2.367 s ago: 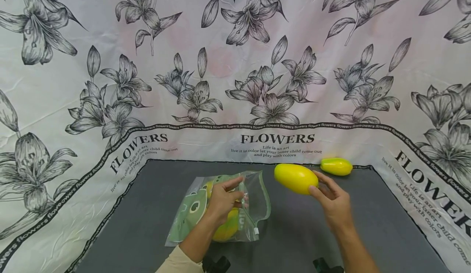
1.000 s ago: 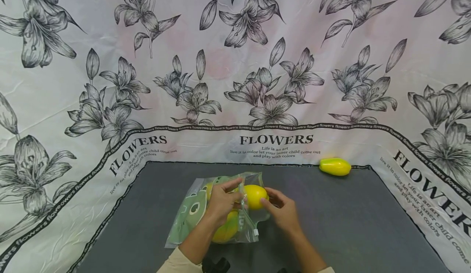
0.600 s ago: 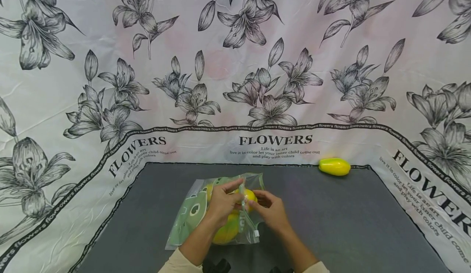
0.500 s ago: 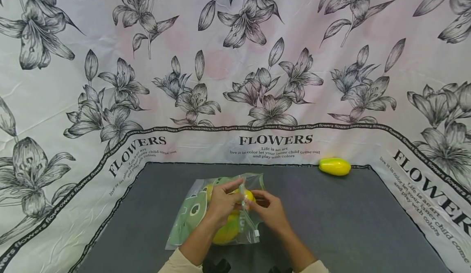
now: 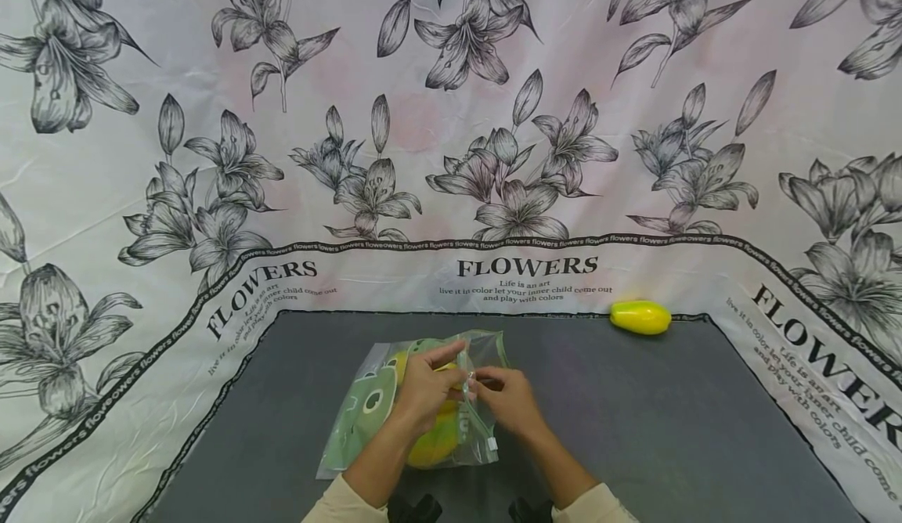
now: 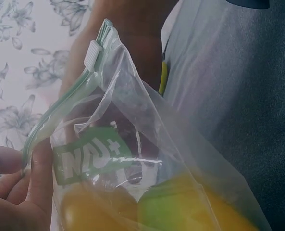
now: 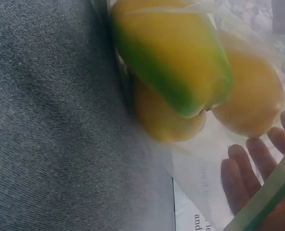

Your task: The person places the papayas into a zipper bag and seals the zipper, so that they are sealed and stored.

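A clear zip bag [image 5: 352, 425] with a green cartoon print lies on the grey table. Several yellow fruits are inside; one papaya-like fruit [image 7: 176, 53] has green patches, and a plain yellow oblong fruit [image 7: 250, 89] sits beside it. My left hand [image 5: 423, 390] pinches the bag's green-edged mouth; in the left wrist view its thumb and fingers meet on that strip. My right hand [image 5: 510, 404] reaches into the opening. In the right wrist view its fingers [image 7: 243, 168] are spread, fingertips right at the oblong fruit, with the green strip crossing the palm.
Another yellow papaya-like fruit [image 5: 640, 317] lies at the back right edge of the grey table [image 5: 669, 413]. A white zip slider [image 6: 92, 56] sits near the end of the bag's strip. Behind the table hangs a flower-printed cloth [image 5: 423, 124].
My right hand has carried the yellow oblong fruit from the right into the bag and its fingers have let go of it. The left hand has kept its place on the bag.
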Tool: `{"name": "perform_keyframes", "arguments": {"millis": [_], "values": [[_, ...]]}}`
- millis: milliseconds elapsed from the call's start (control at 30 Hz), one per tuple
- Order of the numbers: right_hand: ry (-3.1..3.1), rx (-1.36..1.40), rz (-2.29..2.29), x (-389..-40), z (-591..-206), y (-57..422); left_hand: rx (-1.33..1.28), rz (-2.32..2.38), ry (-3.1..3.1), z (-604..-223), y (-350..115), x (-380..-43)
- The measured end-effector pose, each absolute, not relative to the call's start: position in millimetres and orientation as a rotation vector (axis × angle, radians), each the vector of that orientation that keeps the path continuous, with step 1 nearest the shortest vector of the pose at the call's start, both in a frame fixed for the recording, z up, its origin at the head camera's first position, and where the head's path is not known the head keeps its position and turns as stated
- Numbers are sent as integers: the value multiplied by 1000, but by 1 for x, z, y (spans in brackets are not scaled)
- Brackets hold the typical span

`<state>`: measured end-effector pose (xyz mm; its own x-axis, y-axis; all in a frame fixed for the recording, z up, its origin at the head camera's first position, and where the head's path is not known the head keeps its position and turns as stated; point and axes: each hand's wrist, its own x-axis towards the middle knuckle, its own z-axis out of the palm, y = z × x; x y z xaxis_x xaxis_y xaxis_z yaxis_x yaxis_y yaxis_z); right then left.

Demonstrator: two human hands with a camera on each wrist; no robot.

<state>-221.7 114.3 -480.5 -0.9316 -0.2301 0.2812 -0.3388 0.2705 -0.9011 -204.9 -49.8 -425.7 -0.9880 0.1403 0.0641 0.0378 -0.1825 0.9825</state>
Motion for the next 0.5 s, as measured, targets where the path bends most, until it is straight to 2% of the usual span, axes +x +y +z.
{"name": "perform_keyframes", "arguments": {"millis": [233, 500], "values": [[-2439, 665, 1681, -220, -475, 116, 252, 2352, 1948, -426, -50, -204], [-2426, 526, 1768, -218, -469, 125, 238, 2354, 1961, -425, -50, -203]]}}
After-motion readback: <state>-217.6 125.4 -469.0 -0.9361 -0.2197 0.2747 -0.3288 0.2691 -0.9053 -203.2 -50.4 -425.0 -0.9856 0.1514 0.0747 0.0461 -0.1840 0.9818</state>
